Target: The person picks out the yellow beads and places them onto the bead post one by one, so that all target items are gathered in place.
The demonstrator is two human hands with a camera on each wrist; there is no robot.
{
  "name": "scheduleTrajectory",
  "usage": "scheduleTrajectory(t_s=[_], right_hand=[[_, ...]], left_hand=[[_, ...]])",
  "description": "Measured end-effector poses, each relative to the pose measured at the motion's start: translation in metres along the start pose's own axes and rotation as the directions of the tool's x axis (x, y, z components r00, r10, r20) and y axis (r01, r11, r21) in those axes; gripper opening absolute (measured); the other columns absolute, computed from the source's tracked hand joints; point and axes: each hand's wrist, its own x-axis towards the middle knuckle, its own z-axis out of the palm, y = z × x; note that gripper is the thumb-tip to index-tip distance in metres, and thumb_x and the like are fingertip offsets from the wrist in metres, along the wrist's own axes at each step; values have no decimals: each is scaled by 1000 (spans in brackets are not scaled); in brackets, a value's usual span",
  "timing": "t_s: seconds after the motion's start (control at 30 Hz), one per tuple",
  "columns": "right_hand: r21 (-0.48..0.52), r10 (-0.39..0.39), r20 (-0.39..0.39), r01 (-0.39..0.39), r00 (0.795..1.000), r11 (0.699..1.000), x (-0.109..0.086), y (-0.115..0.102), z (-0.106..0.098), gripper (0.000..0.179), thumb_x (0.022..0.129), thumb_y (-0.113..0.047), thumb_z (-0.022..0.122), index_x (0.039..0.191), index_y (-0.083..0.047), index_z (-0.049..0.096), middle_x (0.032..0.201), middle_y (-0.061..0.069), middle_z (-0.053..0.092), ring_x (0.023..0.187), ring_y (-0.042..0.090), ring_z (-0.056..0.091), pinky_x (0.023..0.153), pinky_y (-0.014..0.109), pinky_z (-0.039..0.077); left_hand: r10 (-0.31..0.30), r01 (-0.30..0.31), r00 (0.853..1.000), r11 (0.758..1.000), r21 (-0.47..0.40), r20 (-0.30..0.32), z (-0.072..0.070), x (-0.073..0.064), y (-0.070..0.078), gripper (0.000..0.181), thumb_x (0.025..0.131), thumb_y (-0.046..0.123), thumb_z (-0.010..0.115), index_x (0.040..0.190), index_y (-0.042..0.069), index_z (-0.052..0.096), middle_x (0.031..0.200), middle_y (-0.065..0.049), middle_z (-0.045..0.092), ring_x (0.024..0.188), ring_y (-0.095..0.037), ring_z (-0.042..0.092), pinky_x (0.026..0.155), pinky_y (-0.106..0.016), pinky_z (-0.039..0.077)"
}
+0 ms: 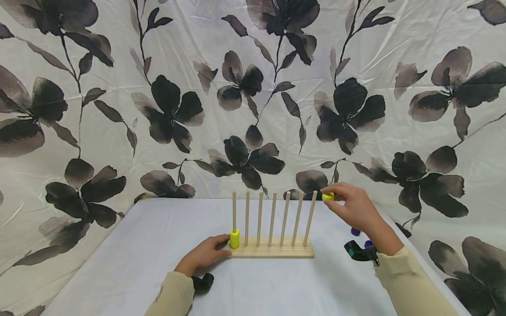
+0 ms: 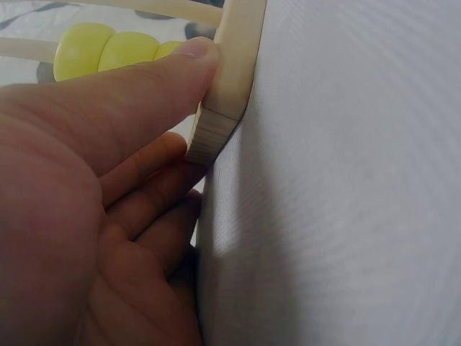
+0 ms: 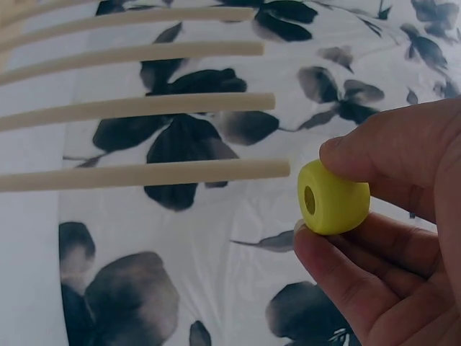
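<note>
A wooden peg rack (image 1: 272, 251) with several upright pegs stands on the white table. Yellow beads (image 1: 234, 239) are stacked at the bottom of its leftmost peg. My left hand (image 1: 203, 254) holds the left end of the rack's base, thumb on the upper face and fingers at the end, as the left wrist view shows. Between thumb and fingertips my right hand (image 1: 352, 208) pinches a yellow bead (image 3: 335, 198). Its hole faces the tip of the rightmost peg (image 3: 144, 175), a small gap apart. The other pegs carry no beads.
Purple beads (image 1: 355, 231) lie on the table at the right, partly hidden by the right wrist and its black strap camera (image 1: 360, 252). A floral cloth (image 1: 245, 109) hangs behind the table (image 1: 158, 228).
</note>
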Motion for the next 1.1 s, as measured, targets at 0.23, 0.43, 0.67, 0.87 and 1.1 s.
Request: scheduleTrajectory(t_s=[0.23, 0.43, 0.67, 0.87, 1.1], right_hand=[[9, -27, 27, 26, 999, 1000, 7, -7, -3, 24, 89, -12, 69, 113, -11, 70, 112, 10, 68, 96, 28, 71, 84, 45, 59], [50, -75, 37, 73, 996, 996, 13, -12, -2, 25, 88, -13, 70, 113, -11, 70, 112, 6, 68, 96, 23, 70, 84, 40, 59], [76, -94, 50, 90, 994, 993, 21, -20, 0, 24, 89, -10, 69, 113, -11, 70, 114, 7, 69, 97, 25, 69, 85, 42, 59], [60, -115, 58, 111, 992, 992, 28, -28, 1, 24, 89, -15, 70, 114, -14, 70, 116, 6, 69, 97, 24, 70, 85, 43, 59], [112, -157, 66, 149, 985, 982, 35, -36, 2, 24, 89, -15, 70, 113, -13, 70, 117, 6, 69, 91, 19, 70, 83, 40, 59]], left_hand=[[4, -4, 1000, 1000, 11, -3, 0, 1, 0, 63, 85, 37, 73, 140, 14, 52, 147, -10, 49, 141, -36, 38, 114, -57, 31], [3, -3, 1000, 1000, 3, 1, 1, 1, -2, 63, 85, 37, 73, 140, 13, 52, 147, -11, 49, 141, -37, 38, 114, -58, 31], [3, -3, 1000, 1000, 15, -2, 0, 1, -2, 64, 85, 39, 72, 140, 14, 52, 147, -10, 49, 140, -37, 38, 114, -58, 31], [-1, 1, 1000, 1000, 15, -1, 0, 0, 1, 64, 85, 38, 72, 141, 14, 52, 147, -10, 48, 141, -36, 38, 114, -57, 31], [-5, 5, 1000, 1000, 9, 0, 0, 0, 0, 63, 85, 37, 73, 140, 14, 52, 147, -11, 48, 141, -37, 38, 114, -57, 31]])
